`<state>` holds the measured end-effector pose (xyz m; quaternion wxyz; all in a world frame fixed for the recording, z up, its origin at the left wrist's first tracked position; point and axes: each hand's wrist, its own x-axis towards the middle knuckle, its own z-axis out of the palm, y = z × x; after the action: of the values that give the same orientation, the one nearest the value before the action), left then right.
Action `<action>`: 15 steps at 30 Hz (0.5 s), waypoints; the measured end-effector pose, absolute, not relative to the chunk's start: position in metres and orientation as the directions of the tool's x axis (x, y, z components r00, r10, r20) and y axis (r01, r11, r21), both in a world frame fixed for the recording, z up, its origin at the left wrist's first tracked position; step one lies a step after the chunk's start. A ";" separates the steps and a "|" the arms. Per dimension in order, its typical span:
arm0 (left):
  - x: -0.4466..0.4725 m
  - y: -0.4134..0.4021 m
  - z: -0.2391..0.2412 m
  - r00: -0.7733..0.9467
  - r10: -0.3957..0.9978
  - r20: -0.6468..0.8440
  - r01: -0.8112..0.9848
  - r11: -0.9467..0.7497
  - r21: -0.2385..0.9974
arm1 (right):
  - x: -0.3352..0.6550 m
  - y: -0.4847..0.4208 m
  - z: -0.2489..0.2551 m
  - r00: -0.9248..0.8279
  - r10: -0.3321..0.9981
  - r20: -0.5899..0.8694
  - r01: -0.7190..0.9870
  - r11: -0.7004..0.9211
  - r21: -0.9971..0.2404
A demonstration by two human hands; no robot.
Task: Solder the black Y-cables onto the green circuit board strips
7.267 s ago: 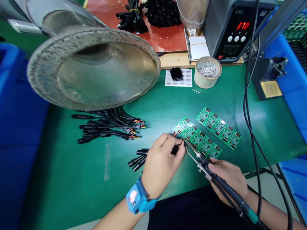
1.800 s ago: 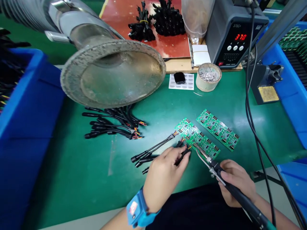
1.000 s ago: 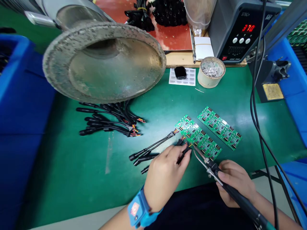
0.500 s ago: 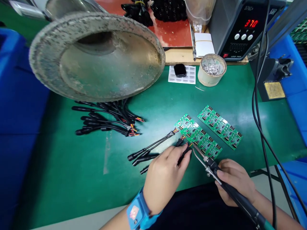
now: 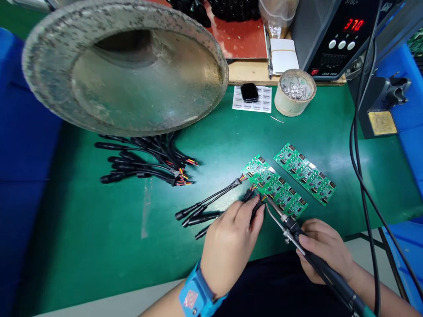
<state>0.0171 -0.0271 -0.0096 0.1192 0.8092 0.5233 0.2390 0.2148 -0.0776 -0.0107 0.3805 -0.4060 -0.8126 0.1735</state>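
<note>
My left hand (image 5: pixel 231 240), with a blue strap on its wrist, pinches a black cable (image 5: pixel 257 208) whose coloured wire ends meet the lower edge of a green circuit board (image 5: pixel 276 186). A soldering iron (image 5: pixel 294 231) is gripped in my right hand (image 5: pixel 325 248); its tip touches or nearly touches the board beside those wires. A thin curved tube runs along the iron and ends near the same spot. Another black cable (image 5: pixel 220 196) with split plug ends joins the board further left. The second green board (image 5: pixel 306 174) lies apart, to the upper right.
A large metal funnel-shaped hood (image 5: pixel 148 101) overhangs the upper left, above a pile of black cables (image 5: pixel 142 165). At the back are a tub of metal bits (image 5: pixel 294 99), a label sheet (image 5: pixel 236 105), and a soldering station (image 5: pixel 343 44). Black cords (image 5: pixel 355 145) hang at right.
The camera view has shifted slightly, so the hood and the station sit a little higher. Both hands, the iron and the cable stay almost in place at the board.
</note>
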 end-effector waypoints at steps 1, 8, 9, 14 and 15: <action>0.017 -0.027 -0.010 0.334 0.905 0.262 0.793 -0.420 0.441 | 0.215 -0.078 -0.011 -0.383 0.791 0.476 0.530 0.611 -0.588; 0.019 -0.027 -0.007 0.326 0.911 0.253 0.811 -0.407 0.419 | 0.215 -0.078 -0.011 -0.383 0.796 0.469 0.534 0.605 -0.590; 0.019 -0.027 -0.007 0.328 0.911 0.251 0.815 -0.407 0.413 | 0.215 -0.078 -0.011 -0.379 0.797 0.470 0.530 0.603 -0.596; 0.019 -0.026 -0.006 0.345 0.905 0.247 0.826 -0.418 0.378 | 0.213 -0.079 -0.011 -0.289 0.811 0.509 0.490 0.582 -0.649; 0.019 -0.025 -0.006 0.350 0.903 0.248 0.826 -0.422 0.374 | 0.213 -0.079 -0.011 -0.271 0.816 0.511 0.485 0.574 -0.660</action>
<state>0.0192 -0.0254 -0.0060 0.0918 0.8164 0.5295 0.2115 0.2129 -0.0789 -0.0105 0.4336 -0.4200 -0.7741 0.1907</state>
